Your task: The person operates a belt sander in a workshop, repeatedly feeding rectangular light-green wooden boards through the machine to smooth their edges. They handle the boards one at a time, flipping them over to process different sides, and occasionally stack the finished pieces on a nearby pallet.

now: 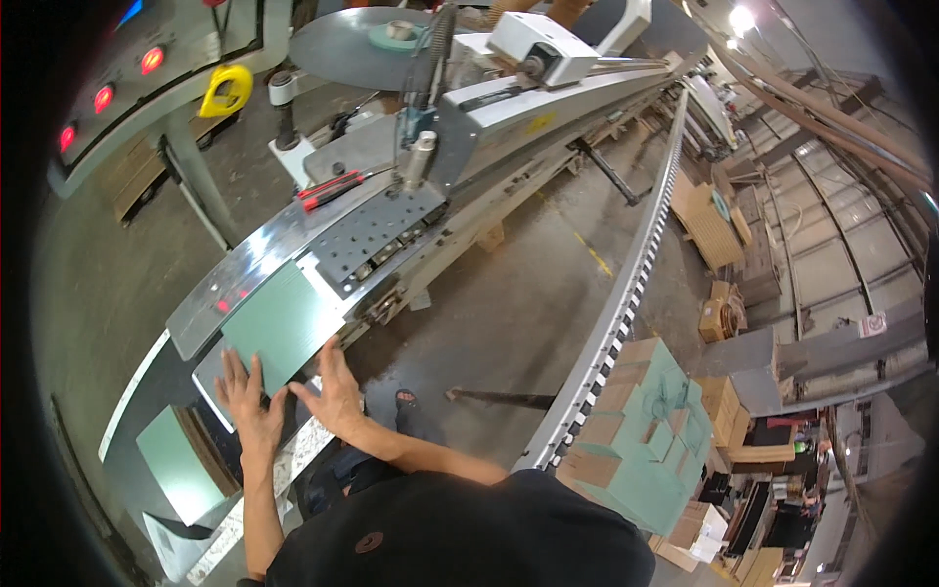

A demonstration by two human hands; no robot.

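A pale green rectangular panel (279, 328) lies on the metal bed of a long machine, its far end close to a perforated metal plate (380, 235). My left hand (251, 403) rests at the panel's near left corner, fingers stretched out and apart. At the near right corner, my right hand (335, 399) has its fingers extended along the side edge. Both thumbs nearly meet at the panel's near edge. Neither hand wraps around the panel. A stack of similar green panels (184, 462) sits on the dark surface left of my left hand.
Red-handled screwdrivers (333, 189) lie on the machine bed beyond the panel. A control box with red lit buttons (104, 98) and a yellow tape dispenser (227, 91) stand at upper left. A long roller rail (626, 303) runs on the right, beside wrapped green stacks (641, 440).
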